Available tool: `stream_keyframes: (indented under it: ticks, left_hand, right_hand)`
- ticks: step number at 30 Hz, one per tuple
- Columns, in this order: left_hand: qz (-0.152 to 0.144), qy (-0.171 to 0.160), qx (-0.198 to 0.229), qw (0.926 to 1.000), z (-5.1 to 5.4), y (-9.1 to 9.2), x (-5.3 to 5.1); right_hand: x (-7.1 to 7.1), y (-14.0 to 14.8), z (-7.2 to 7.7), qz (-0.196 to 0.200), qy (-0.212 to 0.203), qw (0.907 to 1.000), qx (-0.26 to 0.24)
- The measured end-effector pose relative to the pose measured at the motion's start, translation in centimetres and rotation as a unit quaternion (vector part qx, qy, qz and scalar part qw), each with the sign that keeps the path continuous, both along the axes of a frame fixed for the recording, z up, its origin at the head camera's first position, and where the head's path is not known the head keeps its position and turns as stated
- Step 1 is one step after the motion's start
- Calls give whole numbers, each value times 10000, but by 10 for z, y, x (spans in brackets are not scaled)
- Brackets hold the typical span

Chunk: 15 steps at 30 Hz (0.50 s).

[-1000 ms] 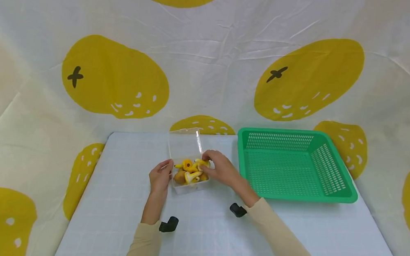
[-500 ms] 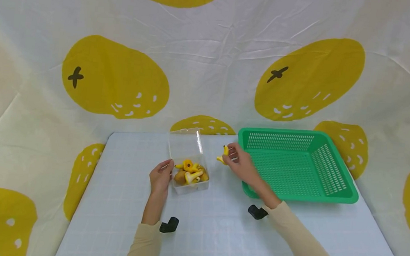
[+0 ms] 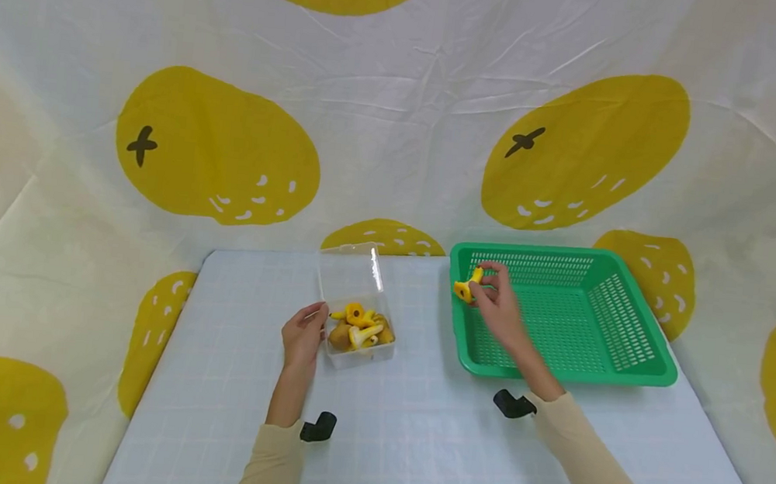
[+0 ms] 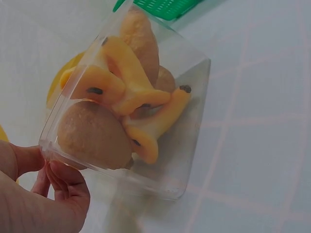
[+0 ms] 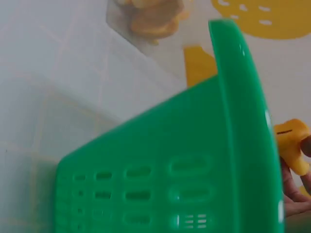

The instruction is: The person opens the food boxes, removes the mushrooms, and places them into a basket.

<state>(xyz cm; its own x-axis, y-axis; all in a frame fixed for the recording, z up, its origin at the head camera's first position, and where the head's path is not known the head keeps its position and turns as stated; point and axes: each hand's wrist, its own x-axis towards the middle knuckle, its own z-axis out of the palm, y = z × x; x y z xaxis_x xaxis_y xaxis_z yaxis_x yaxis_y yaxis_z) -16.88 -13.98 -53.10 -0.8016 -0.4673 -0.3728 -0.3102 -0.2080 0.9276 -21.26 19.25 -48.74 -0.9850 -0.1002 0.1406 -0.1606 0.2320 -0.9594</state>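
Note:
My right hand (image 3: 499, 310) pinches a yellow trumpet-shaped piece with a dark tip (image 3: 469, 285), like a toy mushroom, above the left end of the green basket (image 3: 561, 372). In the right wrist view that yellow piece (image 5: 291, 141) shows past the basket rim, partly hidden by fingers. With thumb and fingertips, my left hand (image 3: 303, 334) grips the left edge of a clear plastic box (image 3: 357, 360). Its lid (image 3: 352, 270) stands raised at the back. Inside lie several similar yellow pieces (image 4: 129, 68) and rounded brown pieces (image 4: 92, 136); the brown kind is unclear.
A pale checked cloth (image 3: 396, 445) covers the table. Behind it hangs a white curtain (image 3: 396, 157) printed with large yellow fruit. Black camera mounts (image 3: 319, 427) sit at both wrists. The basket's raised walls stand right of the box.
My right hand has lifted a yellow piece out of the clear box and carried it rightward over the green basket. My left hand stays at the box's edge.

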Motion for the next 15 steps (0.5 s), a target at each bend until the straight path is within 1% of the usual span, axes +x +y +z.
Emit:
stream_keyframes:
  ticks: [3, 6, 11, 15]
  left_hand:
    - [-22, 92, 7, 10000, -1, 0, 0]
    - [-22, 110, 4, 9999, -2, 0, 0]
    - [-42, 103, 10, 9999, -1, 0, 0]
    - [-39, 127, 16, 9999, -2, -1, 1]
  right_hand:
    - [0, 11, -2, -118, -68, 9998, 161]
    - [-1, 20, -5, -141, -141, 9983, 550]
    - [-2, 31, -11, -116, -259, 9906, 1339]
    - [-2, 39, -17, 29, -472, 9823, 1813]
